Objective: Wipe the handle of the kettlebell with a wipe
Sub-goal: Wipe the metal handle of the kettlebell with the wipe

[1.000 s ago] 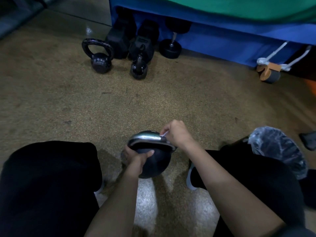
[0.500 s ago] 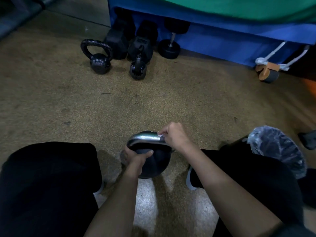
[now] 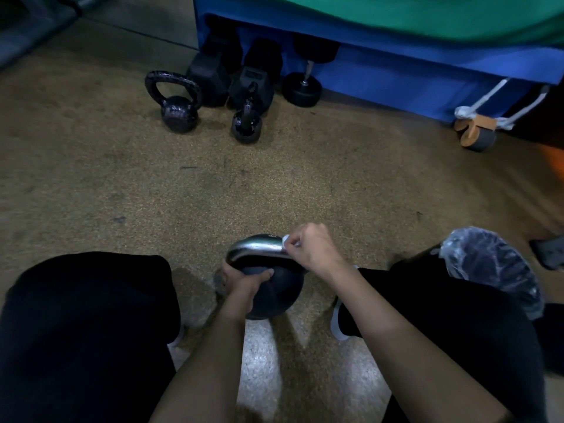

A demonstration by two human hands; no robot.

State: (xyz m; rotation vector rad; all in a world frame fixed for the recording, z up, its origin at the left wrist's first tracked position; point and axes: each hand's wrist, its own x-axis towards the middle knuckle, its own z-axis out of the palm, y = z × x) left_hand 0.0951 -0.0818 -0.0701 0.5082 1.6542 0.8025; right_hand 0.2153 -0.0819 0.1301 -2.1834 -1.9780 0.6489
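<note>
Kettlebell (image 3: pixel 276 300) on the floor (image 3: pixel 305 178)
Right grip (image 3: pixel 314 248) pinches the wipe (image 3: pixel 286 239) against its handle (image 3: pixel 256 248); left grip (image 3: pixel 244 282) clasps its body.

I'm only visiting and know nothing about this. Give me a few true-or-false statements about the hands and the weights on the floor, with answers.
1. The right hand holds a white wipe against the handle of the kettlebell. True.
2. The left hand lies flat on the floor. False: it grips the kettlebell just under the handle.
3. The handle is shiny silver. True.
4. Only one other kettlebell stands farther back. False: there are two, a larger black kettlebell and a smaller black kettlebell.
</note>
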